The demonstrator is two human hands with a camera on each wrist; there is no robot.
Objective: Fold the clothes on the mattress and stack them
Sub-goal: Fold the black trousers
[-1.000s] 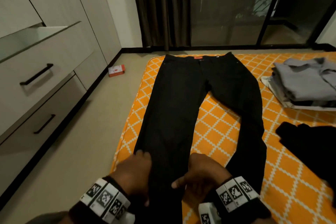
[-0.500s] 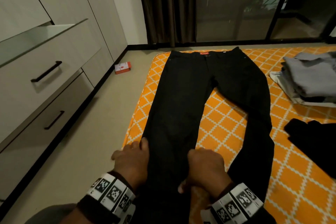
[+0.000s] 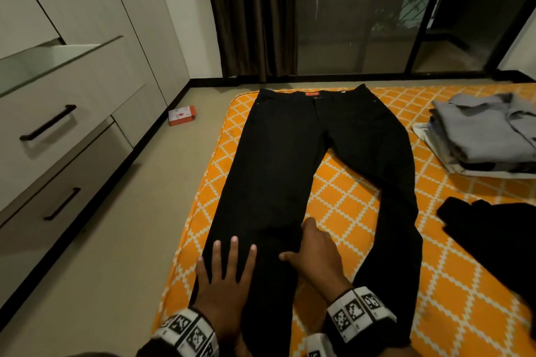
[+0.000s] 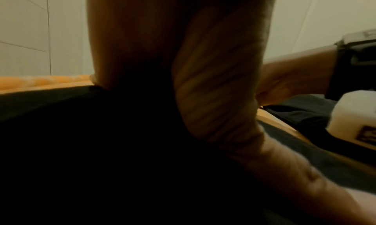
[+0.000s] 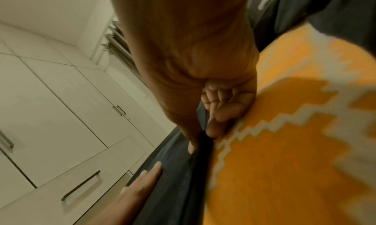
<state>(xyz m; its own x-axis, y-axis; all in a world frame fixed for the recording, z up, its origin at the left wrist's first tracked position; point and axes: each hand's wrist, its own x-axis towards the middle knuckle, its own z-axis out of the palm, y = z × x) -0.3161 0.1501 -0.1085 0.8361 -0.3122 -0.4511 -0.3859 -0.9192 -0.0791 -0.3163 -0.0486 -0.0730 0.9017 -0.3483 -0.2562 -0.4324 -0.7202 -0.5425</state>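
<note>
The black trousers are spread flat on the orange mattress, their near leg pressed by the left hand with fingers straight and apart while its inner edge is pinched by the right hand, seemingly to smooth it for folding.

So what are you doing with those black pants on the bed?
A person is getting black trousers ready to fold on the orange mattress. The left hand presses flat on one trouser leg, while the right hand pinches that leg's inner edge. A stack of folded clothes sits off to the right, with another dark garment lying nearer.
</note>
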